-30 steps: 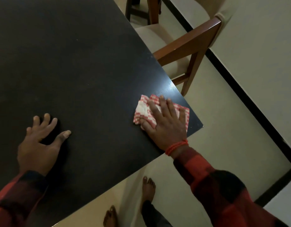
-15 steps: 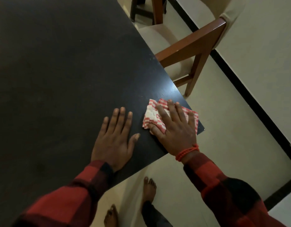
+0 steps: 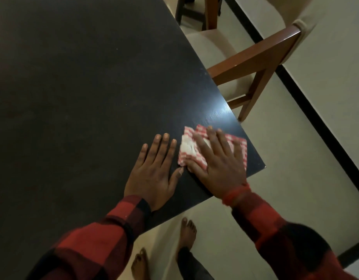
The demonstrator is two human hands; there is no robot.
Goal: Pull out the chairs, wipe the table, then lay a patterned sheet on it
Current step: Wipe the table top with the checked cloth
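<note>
The right hand (image 3: 219, 166) is lying flat on a folded red-and-white checked cloth (image 3: 196, 147), pressing it onto the dark, matte black wooden worktop (image 3: 83, 87) close to the near right corner. Its fingers (image 3: 212, 138) are stretched out straight and slightly spread over the fabric, and the outline is somewhat blurred. A red thread bracelet (image 3: 235, 194) is sitting at that wrist, above a red-and-black checked sleeve (image 3: 285, 235).

The left hand (image 3: 154, 174) is resting palm down on the bare worktop just beside the cloth, with its fingers (image 3: 164, 146) straight and held close together; the thumb is pointing toward the cloth's near edge, and I cannot tell whether it is touching it.

A brown wooden chair with a beige cushioned seat (image 3: 253, 57) is standing off the worktop's right edge, its seat partly under that edge. A patch of light is glinting on the worktop between the cloth and the chair. Two bare feet (image 3: 186, 233) are showing on the pale tiled floor (image 3: 285, 158) below the worktop's near edge.
</note>
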